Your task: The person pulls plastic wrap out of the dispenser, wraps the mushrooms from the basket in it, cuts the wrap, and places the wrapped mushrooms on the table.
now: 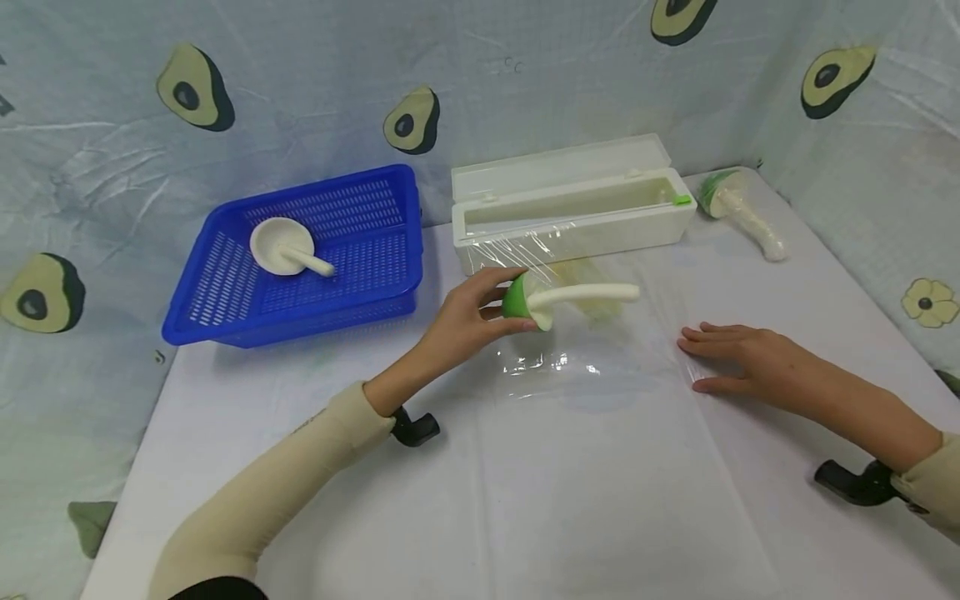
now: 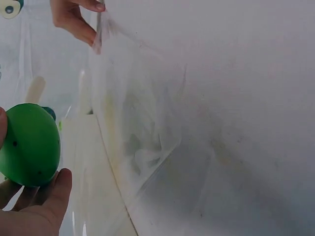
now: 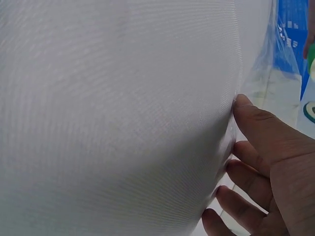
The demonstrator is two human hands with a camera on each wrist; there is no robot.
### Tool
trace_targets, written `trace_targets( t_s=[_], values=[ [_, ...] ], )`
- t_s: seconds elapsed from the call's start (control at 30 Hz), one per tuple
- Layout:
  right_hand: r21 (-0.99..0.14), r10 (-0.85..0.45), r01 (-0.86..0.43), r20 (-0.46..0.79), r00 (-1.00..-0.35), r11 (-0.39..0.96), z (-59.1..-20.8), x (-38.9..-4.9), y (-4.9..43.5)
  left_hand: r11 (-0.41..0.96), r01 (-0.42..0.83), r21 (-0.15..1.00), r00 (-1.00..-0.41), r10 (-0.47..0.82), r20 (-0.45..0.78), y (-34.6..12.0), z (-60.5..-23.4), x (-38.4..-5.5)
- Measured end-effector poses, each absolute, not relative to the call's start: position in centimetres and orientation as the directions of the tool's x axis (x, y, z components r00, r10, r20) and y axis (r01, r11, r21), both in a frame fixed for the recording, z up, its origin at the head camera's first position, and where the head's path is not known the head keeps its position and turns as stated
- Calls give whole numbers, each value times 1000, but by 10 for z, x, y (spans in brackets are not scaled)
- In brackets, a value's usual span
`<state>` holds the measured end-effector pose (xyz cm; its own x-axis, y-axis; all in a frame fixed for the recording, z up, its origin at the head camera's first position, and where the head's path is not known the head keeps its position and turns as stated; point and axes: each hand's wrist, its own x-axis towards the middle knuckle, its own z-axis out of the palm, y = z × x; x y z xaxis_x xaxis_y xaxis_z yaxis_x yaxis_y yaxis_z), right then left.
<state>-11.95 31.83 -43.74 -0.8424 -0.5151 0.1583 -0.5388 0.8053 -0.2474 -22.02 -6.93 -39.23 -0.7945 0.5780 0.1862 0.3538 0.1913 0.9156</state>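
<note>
Two hands [image 1: 474,315] [image 1: 761,368], three mushroom shapes [image 1: 551,297] [image 1: 276,245] [image 1: 738,213], one clear film [image 1: 600,385]

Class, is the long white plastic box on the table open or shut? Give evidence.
Open: in the head view, the long white plastic box's lid leans back, exposing its hollow inside.

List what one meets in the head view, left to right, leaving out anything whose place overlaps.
Blue basket → left hand → green-and-white ladle → right hand.
</note>
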Motion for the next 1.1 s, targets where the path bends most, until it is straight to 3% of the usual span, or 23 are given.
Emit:
trace_targets(
  t_s=[0.2,0.5,0.97,1.1],
  values=[
    [-257,-511,-533,153,-846,806,-437,-120,318,240,342,909,-786,603,136,-46,-406,-232],
    [-278,-492,-498,98,-865,821,-435,-119,317,491,331,805,-796,604,-41,-45,-422,-235],
    [-244,-517,-525,103,-850,815,-434,-119,321,484,405,776,-763,646,-5,-29,-399,-236],
    [-261,-513,-517,91,-854,815,-433,-118,320,540,413,733,-775,632,-29,-23,-406,-242]
  ],
)
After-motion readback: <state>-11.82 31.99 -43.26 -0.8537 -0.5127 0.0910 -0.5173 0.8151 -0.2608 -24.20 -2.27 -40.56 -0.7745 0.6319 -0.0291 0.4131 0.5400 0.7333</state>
